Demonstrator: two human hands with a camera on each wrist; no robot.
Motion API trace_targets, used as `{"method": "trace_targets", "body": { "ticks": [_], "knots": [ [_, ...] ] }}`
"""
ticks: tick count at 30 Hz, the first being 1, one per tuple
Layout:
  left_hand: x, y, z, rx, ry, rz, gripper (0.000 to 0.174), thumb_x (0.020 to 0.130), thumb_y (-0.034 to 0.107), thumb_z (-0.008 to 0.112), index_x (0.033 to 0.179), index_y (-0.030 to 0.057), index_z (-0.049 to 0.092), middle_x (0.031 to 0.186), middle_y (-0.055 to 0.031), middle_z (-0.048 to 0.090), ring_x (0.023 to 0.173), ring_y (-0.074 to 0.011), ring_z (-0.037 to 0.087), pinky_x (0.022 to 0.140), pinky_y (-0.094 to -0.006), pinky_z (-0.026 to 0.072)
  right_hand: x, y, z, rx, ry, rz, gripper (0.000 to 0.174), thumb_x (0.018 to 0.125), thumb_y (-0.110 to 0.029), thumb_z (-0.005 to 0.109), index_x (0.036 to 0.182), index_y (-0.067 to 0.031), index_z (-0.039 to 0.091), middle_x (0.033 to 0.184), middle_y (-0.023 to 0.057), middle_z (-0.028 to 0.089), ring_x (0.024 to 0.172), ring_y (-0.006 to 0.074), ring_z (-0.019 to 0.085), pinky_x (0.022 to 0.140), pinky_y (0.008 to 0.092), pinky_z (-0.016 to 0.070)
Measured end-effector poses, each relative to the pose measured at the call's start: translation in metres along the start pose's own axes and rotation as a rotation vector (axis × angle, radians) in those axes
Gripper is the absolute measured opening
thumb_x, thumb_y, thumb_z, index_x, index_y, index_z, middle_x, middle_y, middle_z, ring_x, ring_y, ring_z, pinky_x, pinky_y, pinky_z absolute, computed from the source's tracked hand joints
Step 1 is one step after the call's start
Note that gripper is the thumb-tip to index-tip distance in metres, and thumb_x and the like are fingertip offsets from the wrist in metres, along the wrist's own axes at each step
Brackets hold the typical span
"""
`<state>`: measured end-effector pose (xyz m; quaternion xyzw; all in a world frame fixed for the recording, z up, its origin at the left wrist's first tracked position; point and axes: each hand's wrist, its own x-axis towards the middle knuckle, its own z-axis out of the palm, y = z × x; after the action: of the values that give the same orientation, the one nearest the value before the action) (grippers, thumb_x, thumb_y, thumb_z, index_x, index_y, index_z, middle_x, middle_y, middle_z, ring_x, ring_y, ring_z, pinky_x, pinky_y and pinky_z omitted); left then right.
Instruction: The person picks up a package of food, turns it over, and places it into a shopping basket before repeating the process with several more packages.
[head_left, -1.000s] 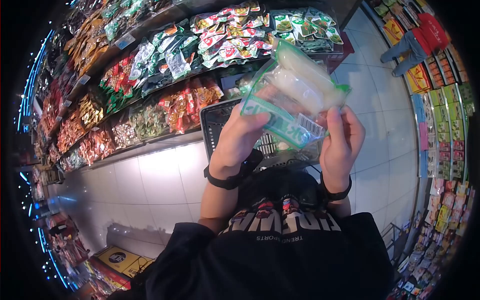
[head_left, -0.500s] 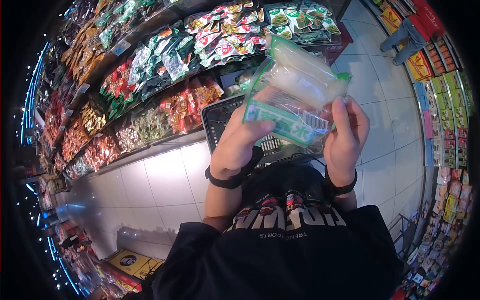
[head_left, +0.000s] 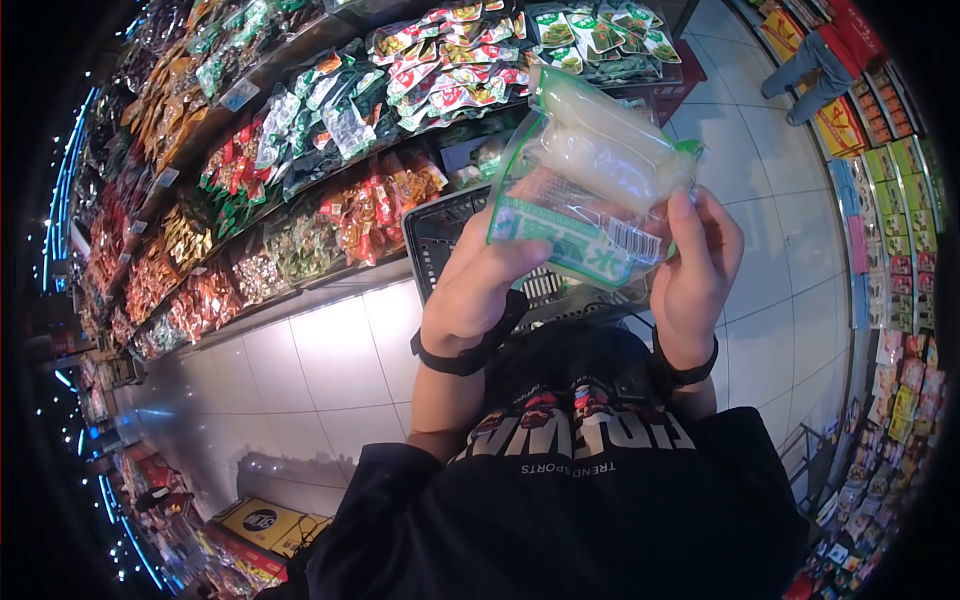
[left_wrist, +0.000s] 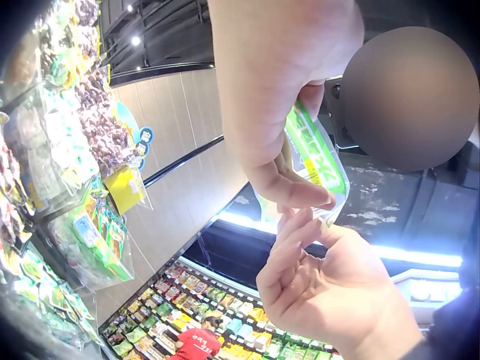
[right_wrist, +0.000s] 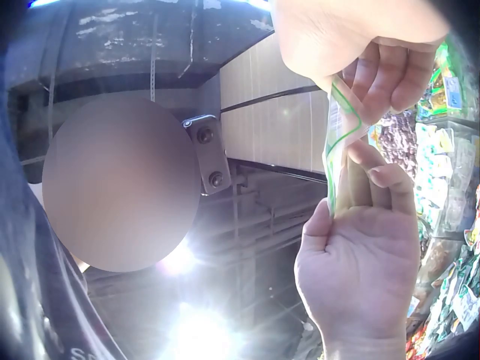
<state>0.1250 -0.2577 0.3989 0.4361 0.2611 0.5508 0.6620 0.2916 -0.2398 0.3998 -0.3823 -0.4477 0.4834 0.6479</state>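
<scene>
In the head view, a clear plastic package [head_left: 600, 165] with green edges and a barcode holds pale, rounded pieces. The left hand [head_left: 475, 285] grips its lower left side, thumb across the front. At the right edge the right hand [head_left: 697, 275] pinches it between thumb and fingers. Seen from the left wrist, the package [left_wrist: 319, 161] shows edge-on with green print, between the left hand [left_wrist: 289, 97] and the right hand [left_wrist: 330, 289]. The right wrist view has the package [right_wrist: 341, 142] as a thin, green-lined edge.
Behind the package is a black basket [head_left: 425, 250] near the person's body. Shelves of bagged goods [head_left: 450, 65] run along the left and top. A person in a red shirt [head_left: 853, 45] stands at the upper right, beside more shelves [head_left: 885, 200]. Pale tiles [head_left: 330, 350] cover the floor.
Compared with a second ago, the package and both hands sit slightly farther right in the head view, and the package's front is turned a little. Both hands have kept their hold.
</scene>
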Motion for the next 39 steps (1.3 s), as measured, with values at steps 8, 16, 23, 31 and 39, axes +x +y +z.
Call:
{"method": "trace_targets", "body": {
  "ticks": [8,16,23,31,39],
  "knots": [
    [-0.002,0.001,-0.003,0.046,0.010,-0.041,0.063,0.070,0.018,0.046,0.125,-0.0090,0.035,0.113,-0.0138,0.052,0.104,-0.0203,0.048,0.091,-0.0294,0.0344,-0.002,0.003,0.001,0.030,0.033,-0.034,0.015,0.083,-0.011,0.058,0.079,0.0038,0.058,0.068,0.0059,0.060,0.059,0.0100,0.056,0.058,0.0225,0.0429],
    [-0.004,0.001,-0.003,0.034,-0.004,-0.057,0.063,0.070,0.019,0.047,0.125,-0.0087,0.035,0.113,-0.0137,0.052,0.104,-0.0201,0.048,0.090,-0.0294,0.0348,-0.003,0.003,0.001,0.060,0.026,-0.038,0.014,0.083,-0.009,0.058,0.081,0.0042,0.058,0.069,0.0063,0.060,0.059,0.0109,0.056,0.059,0.0233,0.0431],
    [-0.005,0.007,0.003,0.014,0.011,-0.051,0.063,0.070,0.018,0.047,0.126,-0.0083,0.034,0.113,-0.0135,0.053,0.103,-0.0194,0.048,0.089,-0.0288,0.0353,-0.002,0.000,0.000,0.005,0.004,-0.030,0.016,0.083,-0.011,0.057,0.077,0.0036,0.057,0.066,0.0053,0.059,0.059,0.0099,0.055,0.058,0.0221,0.0403],
    [-0.008,0.001,-0.005,0.047,0.027,-0.087,0.064,0.070,0.016,0.047,0.127,-0.0081,0.033,0.111,-0.0136,0.053,0.102,-0.0192,0.049,0.089,-0.0285,0.0355,-0.003,-0.001,0.000,-0.021,-0.002,-0.015,0.018,0.083,-0.012,0.057,0.073,0.0021,0.055,0.065,0.0044,0.059,0.058,0.0087,0.054,0.058,0.0207,0.0387],
    [-0.006,0.000,-0.005,-0.051,0.095,-0.091,0.072,0.066,0.013,0.051,0.128,-0.0097,0.023,0.115,-0.0291,0.048,0.105,-0.0348,0.050,0.092,-0.0396,0.0383,-0.004,-0.003,-0.003,-0.006,-0.041,-0.034,0.015,0.083,-0.011,0.056,0.074,0.0017,0.054,0.063,0.0034,0.058,0.057,0.0068,0.053,0.054,0.0193,0.0384]
  ]
}}
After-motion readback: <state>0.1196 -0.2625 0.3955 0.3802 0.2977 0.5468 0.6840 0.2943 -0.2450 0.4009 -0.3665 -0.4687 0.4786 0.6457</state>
